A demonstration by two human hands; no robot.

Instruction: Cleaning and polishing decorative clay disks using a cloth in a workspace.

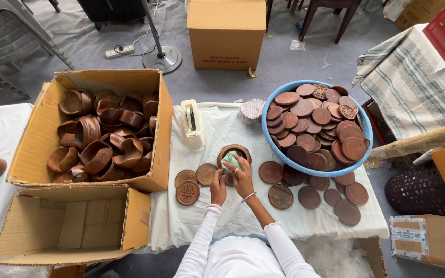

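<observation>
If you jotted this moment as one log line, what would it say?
left hand: steadies wooden bowl | right hand: presses green cloth into bowl | beside: blue basin of lids

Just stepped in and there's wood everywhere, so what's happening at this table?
A person in white sleeves works at a cloth-covered table. Their right hand presses a green cloth into a small wooden bowl, while the left hand steadies it from below. Round wooden lids lie around them, more fill a blue basin, and a cardboard box holds more bowls.
</observation>
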